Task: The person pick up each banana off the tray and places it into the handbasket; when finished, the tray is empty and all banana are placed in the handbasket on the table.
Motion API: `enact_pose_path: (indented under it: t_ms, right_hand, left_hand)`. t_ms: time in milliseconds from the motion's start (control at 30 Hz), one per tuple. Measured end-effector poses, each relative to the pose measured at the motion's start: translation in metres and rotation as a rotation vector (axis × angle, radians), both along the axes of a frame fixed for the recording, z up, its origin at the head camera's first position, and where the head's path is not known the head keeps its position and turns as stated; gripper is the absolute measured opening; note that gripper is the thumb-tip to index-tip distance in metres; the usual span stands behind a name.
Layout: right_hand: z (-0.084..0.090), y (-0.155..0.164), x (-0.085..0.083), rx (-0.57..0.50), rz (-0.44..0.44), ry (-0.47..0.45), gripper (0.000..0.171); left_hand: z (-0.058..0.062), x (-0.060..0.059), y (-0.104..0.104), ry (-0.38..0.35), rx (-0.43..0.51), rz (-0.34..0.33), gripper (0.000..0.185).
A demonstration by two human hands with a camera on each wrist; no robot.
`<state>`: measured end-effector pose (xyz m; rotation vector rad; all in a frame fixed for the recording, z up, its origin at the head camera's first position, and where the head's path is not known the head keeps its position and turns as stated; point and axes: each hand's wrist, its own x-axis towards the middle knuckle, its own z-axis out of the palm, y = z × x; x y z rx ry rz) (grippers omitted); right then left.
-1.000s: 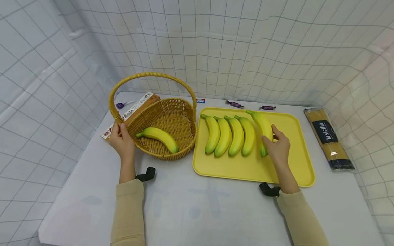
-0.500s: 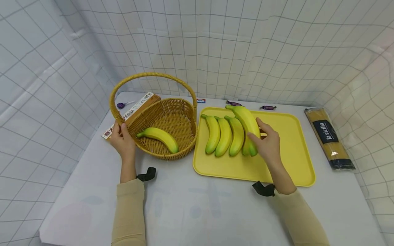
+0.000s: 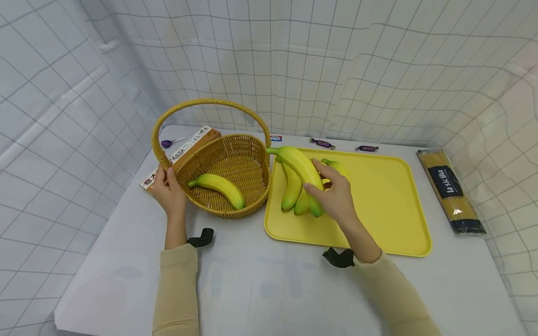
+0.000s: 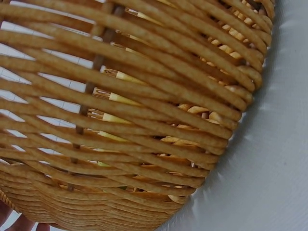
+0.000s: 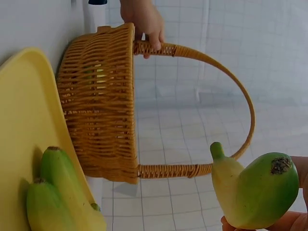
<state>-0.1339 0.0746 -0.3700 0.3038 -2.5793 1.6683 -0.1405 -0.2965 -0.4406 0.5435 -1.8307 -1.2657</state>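
Note:
My right hand (image 3: 336, 193) grips a yellow-green banana (image 3: 299, 164) above the left part of the yellow tray (image 3: 386, 205). The banana's stem points left toward the basket; its dark tip (image 5: 280, 165) faces the right wrist camera. Several bananas lie on the tray, partly hidden under the held one and my hand; one banana (image 3: 290, 189) shows at the left end. My left hand (image 3: 170, 191) pinches the foot of the handle on the wicker basket (image 3: 229, 154). Inside the basket lies one banana (image 3: 220, 186). Woven basket wall (image 4: 144, 106) fills most of the left wrist view.
A pasta box (image 3: 189, 149) lies behind the basket at the left, near a purple lollipop (image 3: 166, 143). Wrapped candies (image 3: 322, 143) lie behind the tray. A spaghetti pack (image 3: 451, 191) lies right of the tray on the white table (image 3: 260, 280). Grid-patterned cloth surrounds the table.
My right hand has lifted the banana from the right end of the row and carried it left over the other bananas, toward the basket. The left hand stays at the basket handle.

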Motion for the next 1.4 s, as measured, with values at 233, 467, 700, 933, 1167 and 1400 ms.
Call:
enact_pose_path:
  t_ms: [233, 467, 700, 933, 1167, 1400]
  right_hand:
    - [0.003, -0.032, -0.003, -0.01, 0.085, 0.051, 0.061]
    - [0.0, -0.072, -0.013, 0.031, 0.187, 0.11, 0.061]
    - [-0.007, -0.11, -0.031, 0.097, 0.251, 0.101, 0.062]
    - [-0.014, -0.137, -0.05, 0.195, 0.278, 0.074, 0.063]
    - [-0.027, -0.156, -0.065, 0.318, 0.302, 0.045, 0.062]
    - [-0.043, -0.171, -0.078, 0.332, 0.31, -0.084, 0.061]
  left_hand:
    - [0.0, 0.0, 0.0, 0.006, -0.013, 0.0, 0.028]
    - [-0.001, 0.0, 0.0, 0.007, -0.015, 0.006, 0.027]
    - [0.0, 0.0, 0.002, 0.014, -0.014, 0.002, 0.028]
    - [0.0, 0.0, 0.0, -0.005, -0.004, 0.017, 0.029]
    - [-0.001, 0.001, -0.001, 0.004, 0.0, 0.016, 0.028]
    - [-0.001, 0.0, 0.001, 0.024, -0.009, 0.003, 0.028]
